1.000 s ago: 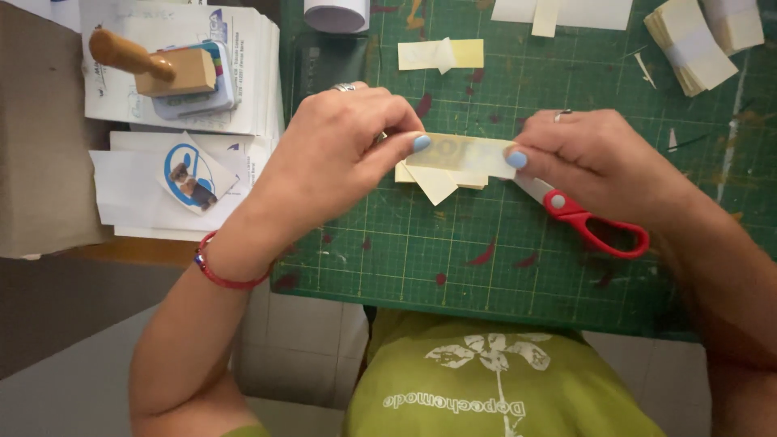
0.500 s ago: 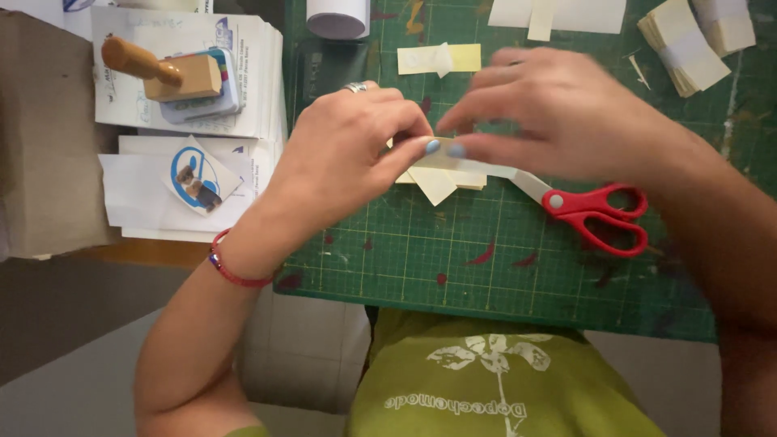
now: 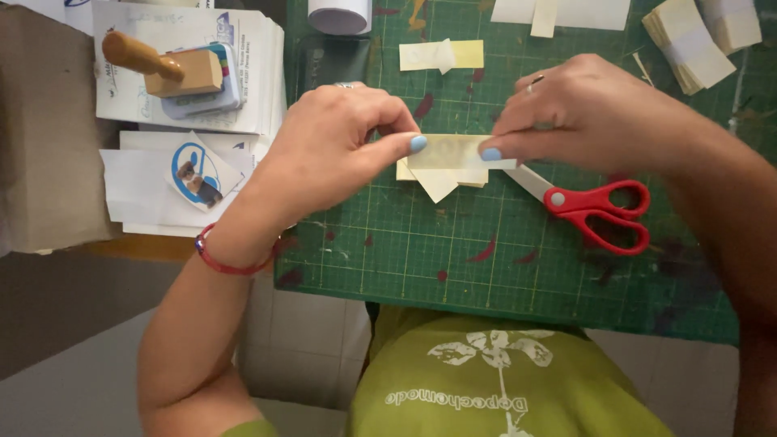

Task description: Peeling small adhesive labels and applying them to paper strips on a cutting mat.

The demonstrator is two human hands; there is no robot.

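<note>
A small pale-yellow rectangular paper slip [image 3: 453, 150] was held just above the middle of the green gridded cutting mat [image 3: 453, 267], pinched at its left end by the left hand [image 3: 336, 150] and at its right end by the right hand [image 3: 587, 117], thumb and forefinger of each closed on it. Directly beneath it, a few loose cream paper offcuts [image 3: 437, 180] were lying on the mat, and the red-handled scissors [image 3: 595, 206] were resting just to the right, blades pointing under the right hand. A second yellow-and-white paper strip [image 3: 441, 55] was seen near the mat's far edge, and a stack of cream cards [image 3: 688, 40] at its far right corner. Beyond the mat's left edge, a wooden-handled stamp [image 3: 166, 69] was standing on a pile of printed white sheets [image 3: 186, 105]. As a judgement, the thin slip could have been creased or torn if the two pinches were pulled unevenly. The offcuts below could have been caught up with it. The nearby blades could have been brushed by the right wrist.
</note>
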